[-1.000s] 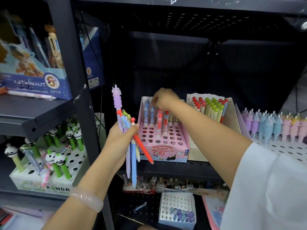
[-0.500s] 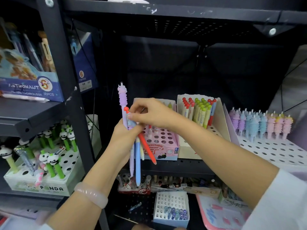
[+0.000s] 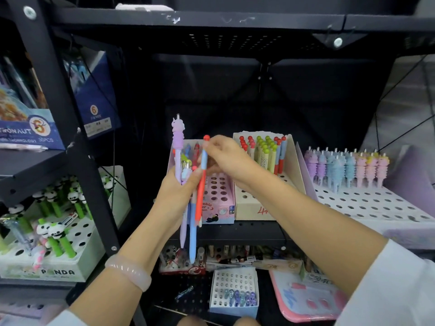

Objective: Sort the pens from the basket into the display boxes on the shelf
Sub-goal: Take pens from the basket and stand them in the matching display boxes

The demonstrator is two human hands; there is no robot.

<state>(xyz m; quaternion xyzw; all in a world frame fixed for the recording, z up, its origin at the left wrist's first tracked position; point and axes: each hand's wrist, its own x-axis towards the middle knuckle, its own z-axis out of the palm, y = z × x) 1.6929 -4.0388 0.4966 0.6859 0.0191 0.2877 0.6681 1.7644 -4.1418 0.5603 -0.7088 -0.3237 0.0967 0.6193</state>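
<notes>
While a black metal shelf post (image 3: 70,147) rises at the left beside a white panda-pen box (image 3: 58,255), the pink perforated display box (image 3: 217,196) and cream box of red- and green-capped pens (image 3: 261,158) stand behind both hands. The left hand (image 3: 175,194) grips a bundle of pens (image 3: 186,227), its grip clamped. The right hand (image 3: 227,156) pinches a red-and-blue ball-topped pen (image 3: 202,184), upright before the pink box.

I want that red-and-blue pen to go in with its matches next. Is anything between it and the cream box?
Nothing visible blocks it. The right hand pinches the red-and-blue pen just left of the cream box, where matching pens stand at the back right and open holes show in front.
</notes>
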